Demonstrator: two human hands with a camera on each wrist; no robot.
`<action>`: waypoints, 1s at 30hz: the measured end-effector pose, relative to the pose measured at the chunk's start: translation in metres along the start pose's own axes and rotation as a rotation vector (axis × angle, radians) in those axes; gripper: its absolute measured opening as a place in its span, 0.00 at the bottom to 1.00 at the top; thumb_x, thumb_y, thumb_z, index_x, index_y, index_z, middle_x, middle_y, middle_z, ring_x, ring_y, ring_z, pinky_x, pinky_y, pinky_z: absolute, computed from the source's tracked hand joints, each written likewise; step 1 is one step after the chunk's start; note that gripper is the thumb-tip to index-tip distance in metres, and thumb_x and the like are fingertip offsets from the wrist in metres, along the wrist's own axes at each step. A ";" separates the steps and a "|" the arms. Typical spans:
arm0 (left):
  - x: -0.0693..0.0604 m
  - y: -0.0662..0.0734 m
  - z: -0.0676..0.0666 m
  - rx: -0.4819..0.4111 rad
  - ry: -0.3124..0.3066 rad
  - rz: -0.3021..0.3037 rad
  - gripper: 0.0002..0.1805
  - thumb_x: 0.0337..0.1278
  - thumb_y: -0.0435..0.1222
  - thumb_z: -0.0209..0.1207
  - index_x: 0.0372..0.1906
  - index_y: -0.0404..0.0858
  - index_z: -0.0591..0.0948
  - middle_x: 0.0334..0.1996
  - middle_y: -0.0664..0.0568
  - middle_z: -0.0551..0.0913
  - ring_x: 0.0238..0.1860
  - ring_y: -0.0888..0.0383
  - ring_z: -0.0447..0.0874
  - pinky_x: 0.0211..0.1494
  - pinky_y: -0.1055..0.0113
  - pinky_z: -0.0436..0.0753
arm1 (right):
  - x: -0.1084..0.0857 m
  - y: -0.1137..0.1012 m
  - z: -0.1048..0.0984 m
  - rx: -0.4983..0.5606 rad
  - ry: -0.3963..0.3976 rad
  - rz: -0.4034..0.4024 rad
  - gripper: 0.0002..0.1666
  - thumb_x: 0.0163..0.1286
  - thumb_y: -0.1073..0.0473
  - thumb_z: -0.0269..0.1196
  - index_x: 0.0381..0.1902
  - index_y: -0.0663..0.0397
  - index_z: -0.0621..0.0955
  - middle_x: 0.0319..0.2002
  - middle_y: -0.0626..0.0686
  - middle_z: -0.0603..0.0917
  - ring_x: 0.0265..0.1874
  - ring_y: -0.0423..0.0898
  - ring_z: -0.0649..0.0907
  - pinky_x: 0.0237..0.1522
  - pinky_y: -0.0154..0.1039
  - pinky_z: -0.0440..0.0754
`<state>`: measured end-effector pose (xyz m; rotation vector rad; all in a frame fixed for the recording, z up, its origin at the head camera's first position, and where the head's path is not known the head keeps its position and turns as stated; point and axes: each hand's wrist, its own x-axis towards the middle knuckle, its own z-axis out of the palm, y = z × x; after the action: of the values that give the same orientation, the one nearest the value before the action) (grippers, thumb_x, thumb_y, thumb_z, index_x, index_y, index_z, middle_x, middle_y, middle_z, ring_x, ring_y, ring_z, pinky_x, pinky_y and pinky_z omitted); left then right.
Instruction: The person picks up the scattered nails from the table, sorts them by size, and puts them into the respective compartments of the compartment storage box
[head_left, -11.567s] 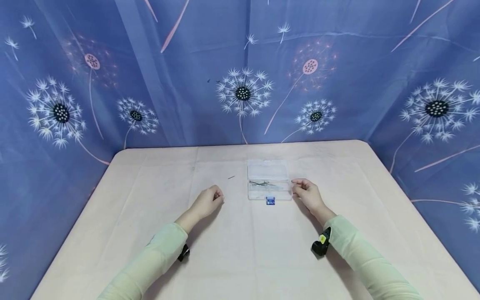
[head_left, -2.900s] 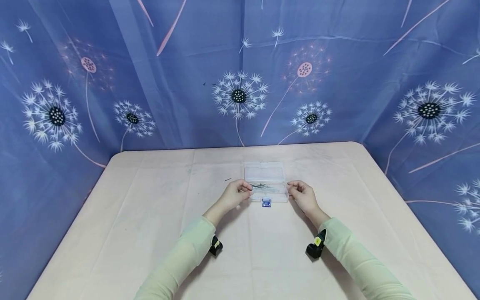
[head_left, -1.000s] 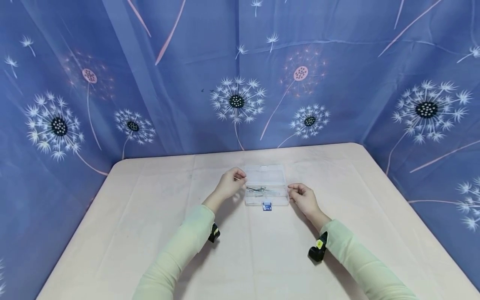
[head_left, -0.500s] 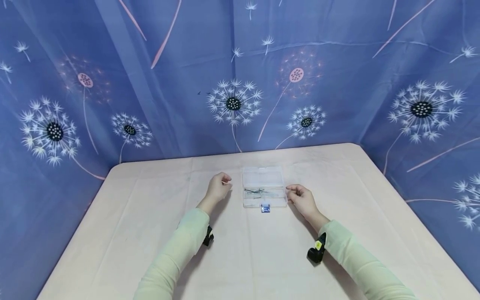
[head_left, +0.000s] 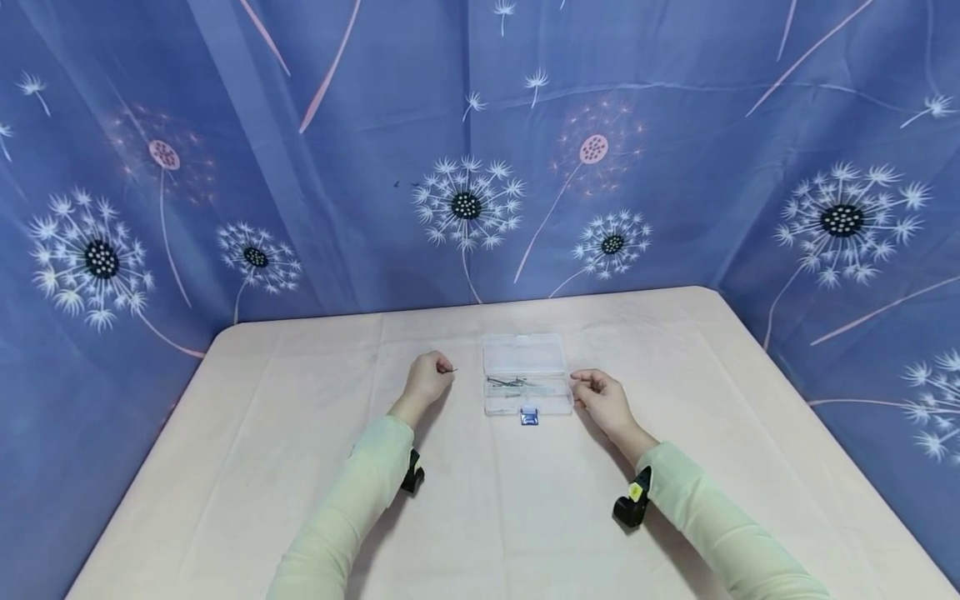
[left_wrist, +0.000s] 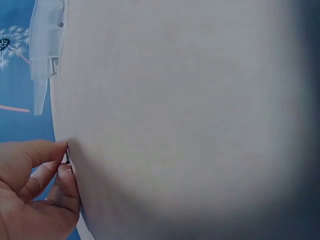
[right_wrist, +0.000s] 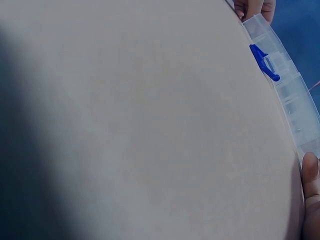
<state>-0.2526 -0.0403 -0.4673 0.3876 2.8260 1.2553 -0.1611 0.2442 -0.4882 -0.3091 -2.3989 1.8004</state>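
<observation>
My left hand (head_left: 427, 379) is just above the table, left of the box, with a small dark nail (left_wrist: 67, 156) pinched between thumb and fingertips. The nail's dark head shows beside the fingertips; the rest is mostly hidden. A clear plastic box (head_left: 529, 408) lies with its lid (head_left: 522, 354) raised and laid back. Several thin dark nails (head_left: 510, 382) lie crosswise in its back compartment. On the front edge is a blue latch (right_wrist: 263, 62). My right hand (head_left: 609, 404) rests at the box's right end, thumb (right_wrist: 311, 170) against it and fingers loosely bent.
A pale pink cloth covers the table (head_left: 465, 517). Blue curtains (head_left: 360, 167) with a dandelion print hang behind the table and at its sides. Black wrist cameras are strapped beneath both sleeves.
A loose nail lay on the table left of the box. My left hand went to the box's left end, then back left, and now holds the nail. My right hand stayed by the box.
</observation>
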 end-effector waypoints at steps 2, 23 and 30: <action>0.001 0.000 0.000 0.025 0.000 0.007 0.02 0.52 0.25 0.59 0.31 0.28 0.79 0.28 0.42 0.81 0.32 0.51 0.78 0.38 0.61 0.79 | 0.001 0.000 -0.001 -0.002 0.000 0.000 0.15 0.65 0.70 0.52 0.48 0.75 0.76 0.34 0.58 0.80 0.26 0.32 0.76 0.29 0.24 0.79; -0.005 0.009 -0.008 0.184 -0.162 -0.012 0.08 0.67 0.28 0.46 0.39 0.28 0.75 0.37 0.40 0.77 0.39 0.49 0.76 0.44 0.58 0.79 | -0.002 -0.002 0.001 0.013 -0.011 0.016 0.16 0.67 0.69 0.52 0.50 0.74 0.75 0.38 0.63 0.80 0.27 0.33 0.76 0.30 0.24 0.79; -0.011 0.009 -0.012 -0.079 -0.141 -0.032 0.05 0.63 0.29 0.52 0.37 0.31 0.77 0.27 0.48 0.75 0.25 0.59 0.71 0.27 0.71 0.73 | 0.001 0.000 0.000 0.000 -0.020 0.004 0.16 0.66 0.70 0.51 0.49 0.74 0.75 0.37 0.61 0.80 0.26 0.33 0.77 0.31 0.25 0.80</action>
<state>-0.2414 -0.0455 -0.4534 0.4086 2.6471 1.2747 -0.1618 0.2445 -0.4882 -0.2979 -2.4138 1.8133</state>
